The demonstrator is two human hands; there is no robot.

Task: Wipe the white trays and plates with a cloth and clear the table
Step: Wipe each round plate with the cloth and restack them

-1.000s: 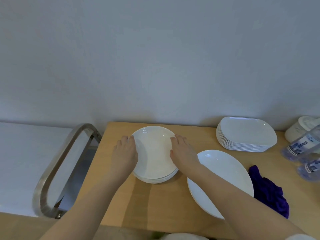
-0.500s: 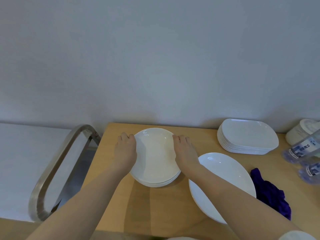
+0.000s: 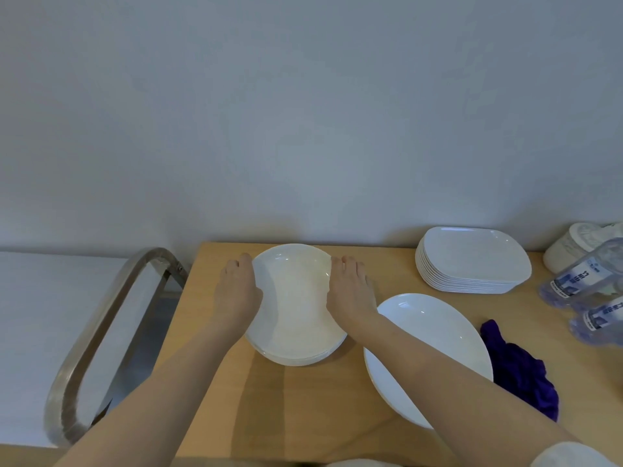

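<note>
Hands [image 3: 293,291] unmoved on plate stack [image 3: 296,318]

- Single head-worn wide-angle view, no second view to overlap.
- Looks forward and down over wooden table [image 3: 303,399] toward grey wall [image 3: 303,112].
- Close range: both forearms enter from bottom edge.
- Wall fills upper half of frame.

Glossy white plates [image 3: 296,308], matt wooden table [image 3: 303,399], brushed metal rail [image 3: 101,318]
</note>
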